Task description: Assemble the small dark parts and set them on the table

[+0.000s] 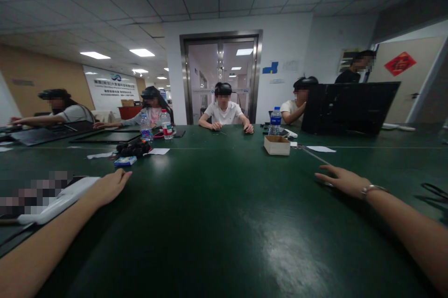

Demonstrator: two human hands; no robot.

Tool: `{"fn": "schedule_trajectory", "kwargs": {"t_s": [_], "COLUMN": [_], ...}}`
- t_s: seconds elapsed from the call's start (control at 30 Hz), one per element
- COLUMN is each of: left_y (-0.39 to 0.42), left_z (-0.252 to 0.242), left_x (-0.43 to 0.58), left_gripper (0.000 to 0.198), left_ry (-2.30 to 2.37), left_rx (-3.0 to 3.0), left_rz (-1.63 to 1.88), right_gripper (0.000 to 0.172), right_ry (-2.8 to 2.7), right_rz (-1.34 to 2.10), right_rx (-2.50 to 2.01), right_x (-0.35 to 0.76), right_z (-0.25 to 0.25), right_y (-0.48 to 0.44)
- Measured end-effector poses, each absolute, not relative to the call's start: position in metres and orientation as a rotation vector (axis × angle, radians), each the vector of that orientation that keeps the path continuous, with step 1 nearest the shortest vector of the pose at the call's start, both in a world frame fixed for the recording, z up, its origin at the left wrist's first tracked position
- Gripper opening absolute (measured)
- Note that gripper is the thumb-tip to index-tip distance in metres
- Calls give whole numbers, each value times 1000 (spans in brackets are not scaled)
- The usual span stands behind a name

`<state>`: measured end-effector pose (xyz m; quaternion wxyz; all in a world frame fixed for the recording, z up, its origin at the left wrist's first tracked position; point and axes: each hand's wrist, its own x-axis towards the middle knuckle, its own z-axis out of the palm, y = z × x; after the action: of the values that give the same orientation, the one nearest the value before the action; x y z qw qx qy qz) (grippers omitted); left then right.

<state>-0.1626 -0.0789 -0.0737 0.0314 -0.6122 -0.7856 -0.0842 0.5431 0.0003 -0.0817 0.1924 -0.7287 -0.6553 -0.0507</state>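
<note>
On the left, my left hand (112, 185) rests low over the green table (217, 223), back upward, its fingers stretched out and close together. It holds nothing that I can see. Beside it is a long white device (61, 202), partly blurred out; a blue-and-white packet (125, 161) lies just beyond the fingertips. My right hand (345, 180), a bracelet (374, 189) on its wrist, is spread over the table at the right with nothing in it. Its fingertips are near the end of a thin pale strip (317, 155).
A small open cardboard box (277, 148) and a water bottle (276, 118) stand right of centre. Two more bottles, one with a red cap (167, 125), stand left near a black bundle (133, 148). A black monitor (350, 106) blocks the far right. Several people sit opposite.
</note>
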Motion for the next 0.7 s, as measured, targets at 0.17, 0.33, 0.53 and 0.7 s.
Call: {"fn": "schedule_trajectory", "kwargs": {"t_s": [0.17, 0.33, 0.53, 0.7], "left_y": [-79, -86, -89, -91], "left_z": [-67, -62, -59, -60], "left_x": [-161, -158, -160, -150], "left_gripper": [40, 37, 43, 42], "left_ry": [-2429, -2448, -2465, -2416], "left_rx": [-1844, -1788, -1758, -1641], "left_rz": [-92, -19, 138, 205], "right_gripper": [50, 36, 37, 37], "right_ry": [-1997, -2092, -2147, -2192], "right_rz": [-37, -253, -232, -192], "right_rx": [-2055, -2049, -2081, -1961], "right_x": [541, 530, 519, 498], "right_z": [-76, -72, -70, -73], "right_y": [-1, -1, -5, -6]}}
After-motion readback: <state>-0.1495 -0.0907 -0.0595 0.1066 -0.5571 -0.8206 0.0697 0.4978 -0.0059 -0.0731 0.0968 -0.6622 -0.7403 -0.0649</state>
